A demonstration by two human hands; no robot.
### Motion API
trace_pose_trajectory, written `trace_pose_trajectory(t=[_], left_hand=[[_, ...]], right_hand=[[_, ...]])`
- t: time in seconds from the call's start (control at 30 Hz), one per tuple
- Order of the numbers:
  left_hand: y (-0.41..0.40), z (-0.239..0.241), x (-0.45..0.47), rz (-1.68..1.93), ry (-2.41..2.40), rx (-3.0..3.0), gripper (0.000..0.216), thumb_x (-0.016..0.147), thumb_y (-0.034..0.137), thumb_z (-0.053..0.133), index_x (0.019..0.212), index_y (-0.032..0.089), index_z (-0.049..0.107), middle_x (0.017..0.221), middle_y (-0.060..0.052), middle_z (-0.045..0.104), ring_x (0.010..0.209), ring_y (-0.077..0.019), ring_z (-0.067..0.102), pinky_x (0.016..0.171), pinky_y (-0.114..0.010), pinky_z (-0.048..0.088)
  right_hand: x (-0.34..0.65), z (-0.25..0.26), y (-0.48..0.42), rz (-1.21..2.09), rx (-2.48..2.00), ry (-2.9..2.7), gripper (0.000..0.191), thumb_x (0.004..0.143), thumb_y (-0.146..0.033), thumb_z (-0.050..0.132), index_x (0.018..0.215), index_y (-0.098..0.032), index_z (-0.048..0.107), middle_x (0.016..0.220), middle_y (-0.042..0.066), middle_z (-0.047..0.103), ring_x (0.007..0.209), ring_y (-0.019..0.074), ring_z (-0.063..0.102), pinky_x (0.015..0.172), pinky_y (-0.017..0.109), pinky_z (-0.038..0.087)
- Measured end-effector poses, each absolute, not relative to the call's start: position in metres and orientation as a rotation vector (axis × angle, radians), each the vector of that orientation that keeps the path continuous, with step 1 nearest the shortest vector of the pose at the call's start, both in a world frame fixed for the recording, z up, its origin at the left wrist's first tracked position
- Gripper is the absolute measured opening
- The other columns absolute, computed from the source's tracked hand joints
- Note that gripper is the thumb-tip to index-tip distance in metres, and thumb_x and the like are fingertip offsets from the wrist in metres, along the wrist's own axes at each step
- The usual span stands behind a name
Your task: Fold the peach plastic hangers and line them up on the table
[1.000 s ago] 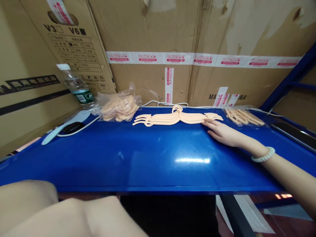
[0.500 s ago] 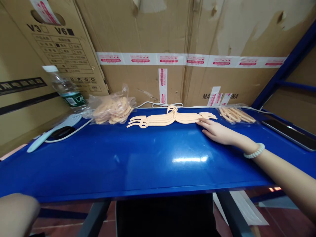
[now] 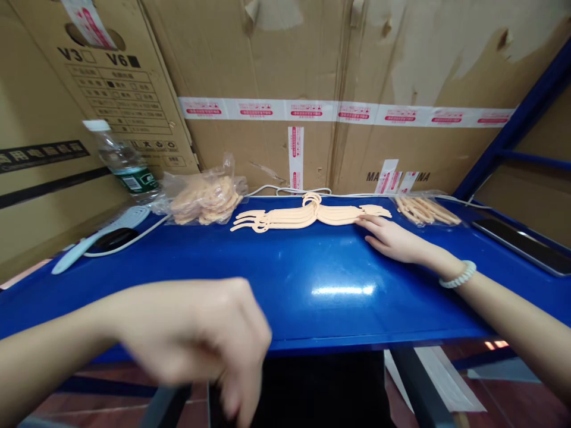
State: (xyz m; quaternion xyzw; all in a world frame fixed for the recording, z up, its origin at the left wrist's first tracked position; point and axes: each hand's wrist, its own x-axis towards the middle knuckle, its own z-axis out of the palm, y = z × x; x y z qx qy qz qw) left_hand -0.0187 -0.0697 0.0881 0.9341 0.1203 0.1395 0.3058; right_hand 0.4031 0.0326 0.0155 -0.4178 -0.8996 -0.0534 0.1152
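Soft, fairly even light is falling over the table [image 3: 214, 255], and a white streak of glare is shining on its blue top, right of centre. The left hand [image 3: 200, 333] is smearing with motion blur, while the right hand [image 3: 395, 239] and hangers [image 3: 289, 215] are showing more clearly. Below, the floor [image 3: 513, 398] is lying in dimness. The wide lens is stretching the cardboard box [image 3: 49, 107] toward the left edge.
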Motion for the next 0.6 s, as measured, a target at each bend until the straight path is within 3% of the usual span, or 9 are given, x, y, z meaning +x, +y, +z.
trace_pose_trajectory(t=[0.07,0.23,0.37,0.6], left_hand=[[-0.053,0.081,-0.012,0.195,0.330,2.331,0.030,0.104,0.038,0.051,0.095,0.026,0.078,0.069,-0.002,0.071,0.063,-0.0132,0.068,0.060,-0.021,0.054],[-0.004,0.033,0.002,0.553,0.799,2.207,0.033,0.099,0.042,0.056,0.095,0.015,0.072,0.062,0.000,0.065,0.059,-0.0124,0.061,0.061,-0.021,0.048],[0.011,0.009,0.003,0.634,0.864,2.075,0.037,0.098,0.046,0.054,0.092,0.013,0.071,0.058,0.001,0.060,0.056,-0.0122,0.058,0.059,-0.021,0.047],[0.005,0.010,0.001,0.661,0.871,2.082,0.034,0.097,0.043,0.056,0.090,0.014,0.073,0.061,0.000,0.061,0.058,-0.0122,0.059,0.058,-0.021,0.047]], right_hand=[[0.403,0.015,0.033,-0.189,-1.219,-2.634,0.048,0.102,-0.027,0.042,0.147,-0.013,0.052,0.149,0.021,0.053,0.139,0.0372,0.050,0.115,0.059,0.042],[0.400,0.016,0.033,-0.193,-1.204,-2.637,0.048,0.101,-0.027,0.043,0.147,-0.013,0.053,0.148,0.021,0.053,0.138,0.0372,0.050,0.115,0.059,0.043],[0.399,0.017,0.033,-0.166,-1.192,-2.633,0.049,0.100,-0.027,0.045,0.147,-0.014,0.053,0.147,0.021,0.054,0.138,0.0383,0.051,0.115,0.061,0.042],[0.399,0.017,0.033,-0.158,-1.210,-2.635,0.050,0.101,-0.029,0.043,0.147,-0.013,0.052,0.148,0.022,0.053,0.138,0.0389,0.050,0.115,0.061,0.042]])
